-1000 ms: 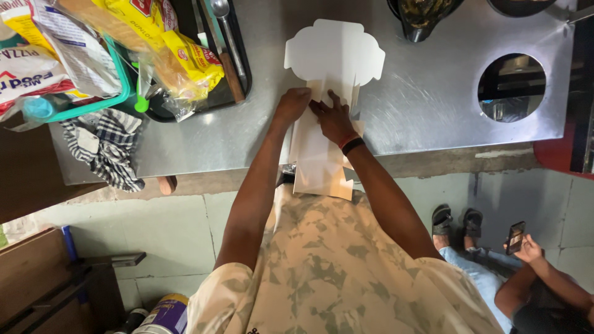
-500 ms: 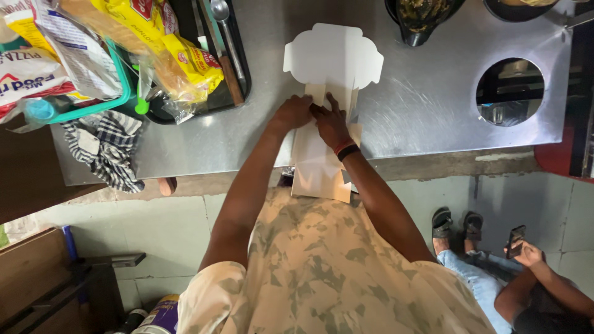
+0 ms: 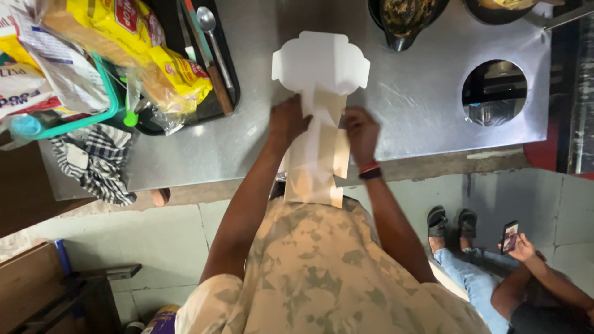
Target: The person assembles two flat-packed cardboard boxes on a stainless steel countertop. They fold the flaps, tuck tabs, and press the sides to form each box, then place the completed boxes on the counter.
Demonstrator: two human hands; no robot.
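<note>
On the steel tabletop point(image 3: 427, 105), close to its near edge, lies a flat white cardboard box blank point(image 3: 320, 93), its broad scalloped end pointing away from the person and its narrow tail hanging over the edge toward their body. The left hand point(image 3: 288, 120) presses down on the blank's left side with its fingers curled over the card, and the right hand point(image 3: 361, 132), a dark band at its wrist, holds the right side flap; both hands are closed onto the card rather than spread. To fold such a blank cleanly, it seems best to keep both hands level on either side of the middle strip, press along the scored lines and hold the tail steady so that the card does not slide on the smooth metal. Left of the blank a dark tray point(image 3: 213, 74) carries a spoon point(image 3: 210, 31) and a wooden-handled tool, with a yellow bag of bread point(image 3: 142, 55) lying partly over it, and a green basket point(image 3: 93, 105) stuffed with packets beside that. A checked cloth point(image 3: 93, 164) hangs over the left corner of the tabletop. At the far edge stands a dark pot point(image 3: 405, 18) holding cooked food, and a round hole point(image 3: 494, 93) is cut in the steel to the right. Pale tiled floor point(image 3: 154, 247) shows below, and at the lower right another person sits with sandalled feet, holding a phone point(image 3: 510, 237).
</note>
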